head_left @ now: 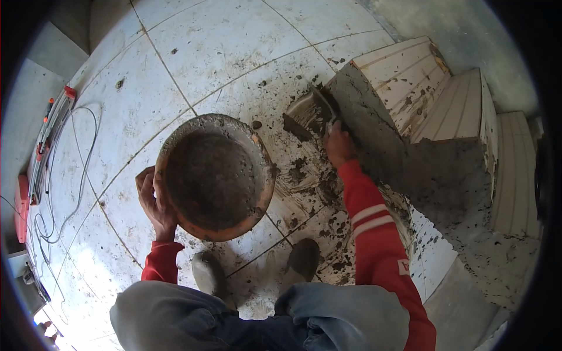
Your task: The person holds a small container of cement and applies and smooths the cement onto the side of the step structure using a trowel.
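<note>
Grey mortar (213,175), wet-looking and slightly lumpy, lies inside a round brown-orange bowl with a dirty rim (264,181). This bowl is in front of the person, a little to the left, above the white tiled floor (234,58); if its base touches the tiles, I cannot tell. The left hand (155,202) grips the bowl at its left side, with the fingers bent against the outer wall and the rim.

The right hand (341,145) is closed around the handle of a metal trowel with a mortar-smeared blade (307,111); the handle is mostly hidden by the fingers. The blade is low, close to the floor, just beside the grey mortar-covered side of the steps (366,111). On these steps, cream tiles with grooved lines (395,67) are visible, some of them spotted with mortar.

Many dark crumbs and smears are spread on the floor between the bowl and the steps. Two dirty dark boots (209,272) stand below the bowl. At the far left, a thin grey cable (93,140) lies in loops near a long metal tool with red parts (54,131).
</note>
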`<action>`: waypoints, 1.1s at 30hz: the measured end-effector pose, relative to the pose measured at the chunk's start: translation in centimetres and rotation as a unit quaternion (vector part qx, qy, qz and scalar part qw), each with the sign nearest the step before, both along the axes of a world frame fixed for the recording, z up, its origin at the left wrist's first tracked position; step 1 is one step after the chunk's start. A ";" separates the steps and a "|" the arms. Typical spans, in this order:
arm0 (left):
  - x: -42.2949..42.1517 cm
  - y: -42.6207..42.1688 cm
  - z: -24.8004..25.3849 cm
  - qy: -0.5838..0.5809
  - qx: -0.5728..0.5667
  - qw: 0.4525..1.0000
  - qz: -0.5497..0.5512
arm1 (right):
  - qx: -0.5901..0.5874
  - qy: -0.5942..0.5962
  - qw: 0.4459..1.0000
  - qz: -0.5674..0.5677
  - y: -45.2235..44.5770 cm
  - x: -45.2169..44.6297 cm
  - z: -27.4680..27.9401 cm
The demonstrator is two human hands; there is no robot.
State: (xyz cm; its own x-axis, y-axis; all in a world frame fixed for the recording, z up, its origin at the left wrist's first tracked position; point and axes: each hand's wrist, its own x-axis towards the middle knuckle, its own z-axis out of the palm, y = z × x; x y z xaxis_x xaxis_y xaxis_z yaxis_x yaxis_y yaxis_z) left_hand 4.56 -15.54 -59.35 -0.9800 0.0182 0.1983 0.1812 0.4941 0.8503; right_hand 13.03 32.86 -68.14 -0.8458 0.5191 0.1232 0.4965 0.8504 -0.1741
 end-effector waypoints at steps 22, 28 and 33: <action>0.0 -0.3 -0.5 -0.004 0.041 0.999 0.004 | -0.105 -0.044 0.994 -0.006 -5.3 8.8 4.8; -0.1 -0.2 -0.5 -0.003 0.046 0.999 -0.002 | -0.089 -0.069 0.993 -0.039 -4.6 17.8 3.8; 0.0 -0.3 -0.3 -0.002 0.011 1.000 -0.017 | -0.045 -0.110 0.990 -0.077 0.9 14.8 1.8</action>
State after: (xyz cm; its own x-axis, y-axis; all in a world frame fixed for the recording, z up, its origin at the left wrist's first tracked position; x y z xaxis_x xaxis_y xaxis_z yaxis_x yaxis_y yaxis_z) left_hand 4.52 -15.87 -59.64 -0.9798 0.0465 0.1946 0.1935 0.4688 0.8618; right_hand 27.78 33.80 -66.37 -0.7564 0.6452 -0.1078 0.6541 0.7471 -0.1181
